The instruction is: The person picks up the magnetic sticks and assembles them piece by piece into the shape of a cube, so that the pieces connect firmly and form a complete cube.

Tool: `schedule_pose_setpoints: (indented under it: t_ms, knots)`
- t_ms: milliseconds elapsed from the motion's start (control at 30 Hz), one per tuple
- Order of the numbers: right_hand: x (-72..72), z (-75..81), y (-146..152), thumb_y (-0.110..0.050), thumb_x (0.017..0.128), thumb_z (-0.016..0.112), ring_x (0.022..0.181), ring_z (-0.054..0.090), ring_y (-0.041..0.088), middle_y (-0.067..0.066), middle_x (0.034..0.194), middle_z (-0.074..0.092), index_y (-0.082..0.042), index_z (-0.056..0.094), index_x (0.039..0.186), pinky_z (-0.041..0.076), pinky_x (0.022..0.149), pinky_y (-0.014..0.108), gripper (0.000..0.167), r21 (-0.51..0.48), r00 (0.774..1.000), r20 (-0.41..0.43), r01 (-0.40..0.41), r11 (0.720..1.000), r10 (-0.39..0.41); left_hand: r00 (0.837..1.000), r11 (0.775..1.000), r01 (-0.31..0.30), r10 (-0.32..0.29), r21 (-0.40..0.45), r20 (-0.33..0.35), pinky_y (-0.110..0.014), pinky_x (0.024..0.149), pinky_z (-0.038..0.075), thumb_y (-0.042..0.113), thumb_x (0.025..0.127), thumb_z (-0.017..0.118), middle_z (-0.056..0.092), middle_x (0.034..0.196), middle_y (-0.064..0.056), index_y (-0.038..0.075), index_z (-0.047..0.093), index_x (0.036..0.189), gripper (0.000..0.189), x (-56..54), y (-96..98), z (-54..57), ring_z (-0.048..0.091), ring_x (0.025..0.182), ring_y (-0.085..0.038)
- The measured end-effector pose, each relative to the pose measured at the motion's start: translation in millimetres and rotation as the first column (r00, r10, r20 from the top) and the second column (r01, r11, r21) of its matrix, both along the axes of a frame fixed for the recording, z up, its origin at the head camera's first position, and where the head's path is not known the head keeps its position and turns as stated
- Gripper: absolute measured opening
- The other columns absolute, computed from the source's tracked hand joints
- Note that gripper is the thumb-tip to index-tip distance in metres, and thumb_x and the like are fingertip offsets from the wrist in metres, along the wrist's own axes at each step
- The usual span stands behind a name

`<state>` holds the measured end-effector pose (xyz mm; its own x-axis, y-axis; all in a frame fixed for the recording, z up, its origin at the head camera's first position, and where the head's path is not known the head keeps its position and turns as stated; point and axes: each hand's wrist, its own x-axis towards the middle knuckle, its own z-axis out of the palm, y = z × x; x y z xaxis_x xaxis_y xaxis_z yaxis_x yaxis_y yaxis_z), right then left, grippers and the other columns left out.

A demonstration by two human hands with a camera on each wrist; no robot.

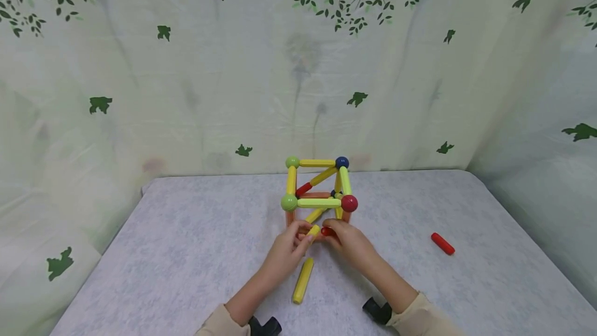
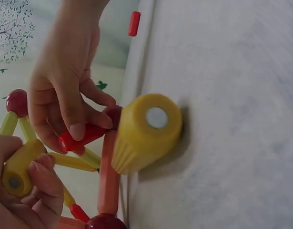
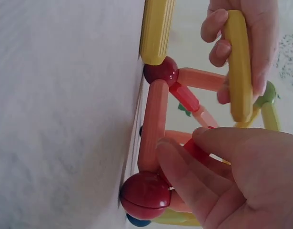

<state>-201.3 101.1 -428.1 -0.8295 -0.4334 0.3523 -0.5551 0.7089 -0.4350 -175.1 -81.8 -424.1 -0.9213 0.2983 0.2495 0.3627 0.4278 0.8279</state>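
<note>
A cube-like frame of magnetic sticks and balls (image 1: 319, 203) stands on the table in front of both hands. My left hand (image 1: 284, 249) grips a yellow magnetic stick (image 3: 239, 67) between thumb and fingers, its metal end showing in the left wrist view. Close beside it, my right hand (image 1: 353, 245) pinches a short red magnetic stick (image 2: 84, 137) near the frame's lower front part. By that hand in the right wrist view are a dark red ball (image 3: 146, 195) and an orange stick (image 3: 154, 126). The fingers partly cover the frame's bottom edge.
A loose yellow stick (image 1: 303, 280) lies on the table (image 1: 196, 253) between the forearms. Farther right lies a short red stick (image 1: 442, 243). A leaf-patterned cloth (image 1: 261, 77) hangs behind the table and along its sides.
</note>
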Motion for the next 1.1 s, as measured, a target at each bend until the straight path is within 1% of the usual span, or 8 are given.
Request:
schedule_pose_setpoints:
  t_ms: [200, 467, 533, 667, 767, 867, 933, 1100]
  knots:
    - [-2.2, -2.2, 1, -0.011, 0.08, 0.068, 0.079, 0.055, 0.009, -0.002, 0.093, 0.061, -0.007, 0.06, 0.107, 0.048, 0.075, 0.025, 0.028, -0.098, 0.991, 0.126, -0.032, 0.995, 0.044, 0.998, 0.997, -0.06, 0.059, -0.046, -0.005, -0.022, 0.066, 0.047, 0.019, 0.086, 0.062, 0.056, 0.094, 0.001, 0.01, 0.061, 0.102, 0.018, -1.7, 1.7, 3.3, 0.052, 0.078, -0.012]
    - [-2.4, -3.4, 1, -0.012, 0.08, 0.067, 0.072, 0.054, 0.006, -0.003, 0.094, 0.06, -0.012, 0.059, 0.106, 0.048, 0.068, 0.02, 0.027, -0.169, 0.989, 0.122, -0.067, 0.983, 0.088, 0.999, 0.983, -0.014, 0.021, 0.185, -0.04, -0.024, 0.064, 0.05, 0.002, 0.082, 0.064, 0.058, 0.097, -0.015, -0.003, 0.049, 0.105, 0.028, 11.4, 0.9, 31.6, 0.059, 0.079, -0.024]
    - [-2.6, -3.6, 0, -0.012, 0.081, 0.067, 0.071, 0.053, 0.006, -0.003, 0.095, 0.06, -0.012, 0.059, 0.107, 0.048, 0.066, 0.019, 0.027, -0.182, 0.989, 0.109, -0.075, 0.98, 0.096, 1.0, 0.979, -0.001, 0.007, 0.203, -0.026, -0.023, 0.067, 0.05, 0.002, 0.082, 0.063, 0.058, 0.101, -0.016, -0.002, 0.046, 0.11, 0.033, 10.9, -1.0, 29.8, 0.061, 0.083, -0.026]
    - [-2.2, -3.0, -2, -0.011, 0.08, 0.067, 0.07, 0.053, 0.007, -0.002, 0.096, 0.061, -0.011, 0.06, 0.108, 0.047, 0.064, 0.017, 0.029, -0.198, 0.99, 0.114, -0.061, 0.978, 0.085, 1.0, 0.992, -0.012, 0.015, 0.124, -0.02, -0.022, 0.071, 0.049, 0.006, 0.084, 0.063, 0.059, 0.105, -0.016, 0.0, 0.042, 0.118, 0.04, 5.6, -9.2, 16.7, 0.062, 0.088, -0.019]
    - [-1.8, -2.6, -5, -0.012, 0.079, 0.068, 0.072, 0.054, 0.008, 0.0, 0.098, 0.061, -0.011, 0.059, 0.108, 0.048, 0.064, 0.017, 0.03, -0.202, 0.992, 0.116, -0.019, 0.979, 0.044, 0.995, 0.997, -0.073, 0.073, -0.004, -0.066, -0.02, 0.067, 0.049, 0.01, 0.083, 0.065, 0.063, 0.098, -0.012, 0.002, 0.044, 0.115, 0.039, 4.6, -16.5, 14.4, 0.063, 0.081, -0.013]
    - [-2.1, -2.3, -8, -0.011, 0.079, 0.069, 0.077, 0.055, 0.01, 0.0, 0.099, 0.061, -0.012, 0.059, 0.108, 0.049, 0.067, 0.02, 0.03, -0.206, 0.994, 0.111, 0.035, 0.978, -0.012, 0.975, 0.978, -0.177, 0.16, -0.107, -0.153, -0.018, 0.055, 0.046, 0.014, 0.08, 0.069, 0.061, 0.081, -0.002, 0.005, 0.046, 0.104, 0.034, 3.7, -22.2, 19.5, 0.058, 0.065, -0.008]
    - [-2.3, -2.1, -10, -0.01, 0.079, 0.069, 0.081, 0.056, 0.011, 0.0, 0.099, 0.061, -0.011, 0.059, 0.108, 0.05, 0.07, 0.022, 0.031, -0.213, 0.992, 0.116, 0.066, 0.975, -0.042, 0.949, 0.956, -0.251, 0.212, -0.154, -0.235, -0.018, 0.048, 0.041, 0.016, 0.078, 0.071, 0.053, 0.075, 0.003, 0.006, 0.045, 0.103, 0.037, 1.2, -24.3, 24.2, 0.05, 0.058, -0.007]
    - [-1.9, -1.9, -15, -0.01, 0.078, 0.07, 0.084, 0.056, 0.012, 0.001, 0.099, 0.061, -0.009, 0.06, 0.107, 0.05, 0.074, 0.027, 0.03, -0.212, 0.99, 0.107, 0.112, 0.971, -0.091, 0.891, 0.913, -0.343, 0.242, -0.22, -0.384, -0.019, 0.044, 0.036, 0.025, 0.076, 0.073, 0.045, 0.085, -0.001, 0.008, 0.039, 0.124, 0.062, -10.9, -24.7, 33.7, 0.041, 0.06, -0.009]
